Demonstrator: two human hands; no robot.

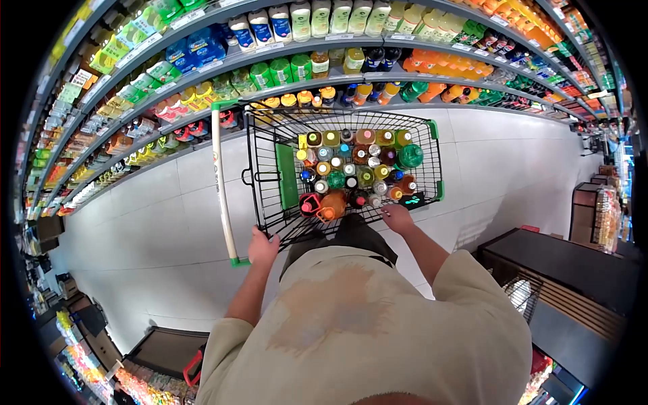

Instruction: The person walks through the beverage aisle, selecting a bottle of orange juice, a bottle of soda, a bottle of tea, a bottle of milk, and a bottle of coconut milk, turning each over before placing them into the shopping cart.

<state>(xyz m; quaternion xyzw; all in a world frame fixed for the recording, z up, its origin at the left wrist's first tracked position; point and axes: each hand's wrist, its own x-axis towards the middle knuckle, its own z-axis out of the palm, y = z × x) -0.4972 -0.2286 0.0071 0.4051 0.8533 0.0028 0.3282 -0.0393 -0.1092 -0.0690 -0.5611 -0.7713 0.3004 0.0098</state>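
A black wire shopping cart [434,162] with green corners stands before me, with many drink bottles inside. My left hand [262,247] is at the cart's near left corner, its fingers closed on the frame and the thumb to the right. My right hand [397,217] is over the near rim, fingers loosely bent, with nothing visible in it. Closest to it are a bottle with a yellow cap [395,194] and a small black panel [412,200]. A large orange bottle [333,204] and a green bottle [410,156] lie farther apart in the basket.
The cart's pale push bar [217,182] is at the left. Beyond the cart, a long curved shelf [283,47] carries rows of drinks. Tiled floor [155,223] surrounds the cart. A dark display table [540,263] stands to the right, with another low display [165,347] behind on the left.
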